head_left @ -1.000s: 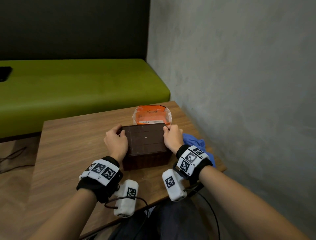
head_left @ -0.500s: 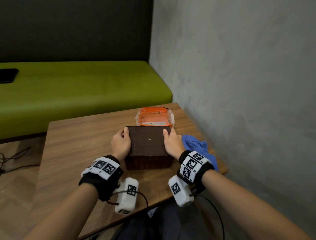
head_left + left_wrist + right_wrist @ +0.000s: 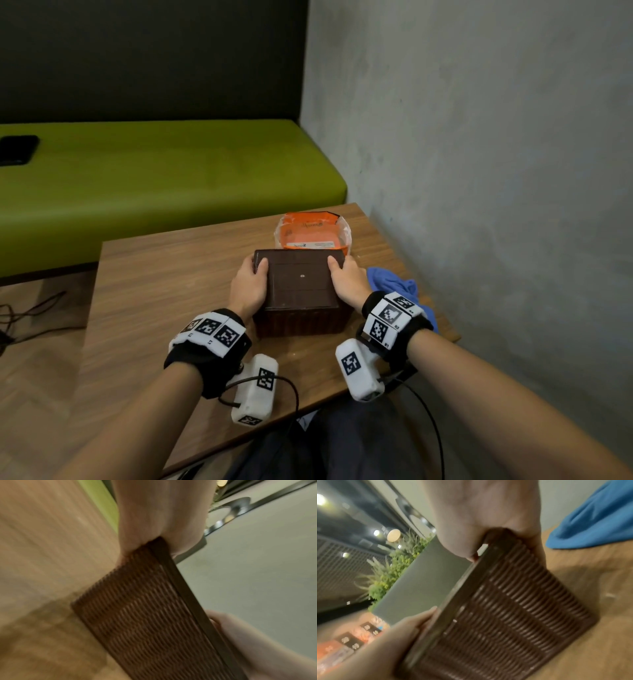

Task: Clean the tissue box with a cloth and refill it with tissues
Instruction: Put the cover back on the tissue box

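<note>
Tissue pack behind box, cloth — right

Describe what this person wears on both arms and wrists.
Both forearms are bare, with no sleeves. The left wrist band and the right wrist band are black, topped with white blocks of black square-patterned markers. A white camera pod with a black cable hangs under each wrist.

Dark brown ribbed-weave tissue box, orange tissue pack behind it, blue cloth beside it, lime-green bench.
</note>
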`<state>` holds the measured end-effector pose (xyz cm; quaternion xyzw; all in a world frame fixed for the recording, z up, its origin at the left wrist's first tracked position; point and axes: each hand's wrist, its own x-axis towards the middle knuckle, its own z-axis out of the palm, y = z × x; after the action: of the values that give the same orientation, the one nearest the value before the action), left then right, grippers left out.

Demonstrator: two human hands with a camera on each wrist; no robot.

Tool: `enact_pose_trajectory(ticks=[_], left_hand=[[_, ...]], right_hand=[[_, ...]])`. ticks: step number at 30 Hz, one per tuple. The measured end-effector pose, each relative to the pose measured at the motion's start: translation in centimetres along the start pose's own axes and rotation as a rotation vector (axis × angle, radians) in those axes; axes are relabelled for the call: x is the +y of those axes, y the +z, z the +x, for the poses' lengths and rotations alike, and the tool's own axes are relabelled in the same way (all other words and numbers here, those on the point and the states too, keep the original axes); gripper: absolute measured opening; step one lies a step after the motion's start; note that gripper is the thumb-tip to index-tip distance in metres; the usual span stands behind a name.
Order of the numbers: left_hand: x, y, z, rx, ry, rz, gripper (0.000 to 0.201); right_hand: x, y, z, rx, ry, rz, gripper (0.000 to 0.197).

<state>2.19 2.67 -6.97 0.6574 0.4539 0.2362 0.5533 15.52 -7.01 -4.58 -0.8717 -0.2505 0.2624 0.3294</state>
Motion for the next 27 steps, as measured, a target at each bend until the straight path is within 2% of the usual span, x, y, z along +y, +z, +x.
enact_pose_trajectory(ticks=[2, 5, 7, 9, 11, 13, 14, 15, 17, 20, 22, 24, 27], left_hand=[[0.7, -0.3, 0.0, 0.032, -0.016, 0.078, 0.036], [1.9, -0.7, -0.8, 0.156, 0.106, 0.016, 0.037], [2.2, -0.9, -1.6, 0.273, 0.171, -0.081, 0.046], [1.7, -0.9, -1.8, 0.365, 0.142, -0.2, 0.053], [1.2, -0.7, -1.7, 0.303, 0.017, -0.358, 0.049], [0.5, -0.5, -1.8, 0.129, -0.062, -0.471, 0.047], [0.3, -0.4, -2.2, 0.076, -0.033, -0.437, 0.048], [0.1, -0.3, -2.6, 0.062, 0.057, -0.336, 0.05], [0.0, -0.2, -3.4, 0.094, 0.315, -0.085, 0.057], [0.5, -0.4, -4.2, 0.066, 0.601, -0.017, 0.061], [0.1, -0.5, -3.9, 0.059, 0.623, -0.046, 0.053], [-0.8, -0.6, -3.9, 0.077, 0.632, 0.018, 0.045], [-2.9, -0.8, -4.3, 0.027, 0.648, 0.145, 0.042]], right_hand=[[0.1, -0.2, 0.1, 0.015, -0.022, 0.064, 0.045], [0.3, -1.3, -0.8, 0.178, -0.122, 0.198, 0.023], [0.0, -2.2, -2.0, 0.306, -0.181, 0.3, 0.026], [-0.2, -2.6, -2.7, 0.383, -0.213, 0.365, 0.032], [-0.1, -2.9, -3.0, 0.417, -0.204, 0.425, 0.027], [0.4, -2.9, -2.7, 0.389, -0.169, 0.435, 0.027], [0.6, -2.7, -2.6, 0.335, -0.135, 0.44, 0.035], [0.9, -2.4, -2.3, 0.261, -0.091, 0.447, 0.046], [1.3, -2.0, -2.2, 0.145, -0.019, 0.453, 0.066], [2.2, -1.5, -2.1, 0.182, -0.074, 0.378, 0.07], [2.2, -1.6, -3.0, 0.212, -0.165, 0.323, 0.053], [2.6, -1.3, -3.7, 0.208, -0.253, 0.221, 0.031], [3.7, -0.1, -4.6, 0.234, -0.355, 0.072, 0.033]])
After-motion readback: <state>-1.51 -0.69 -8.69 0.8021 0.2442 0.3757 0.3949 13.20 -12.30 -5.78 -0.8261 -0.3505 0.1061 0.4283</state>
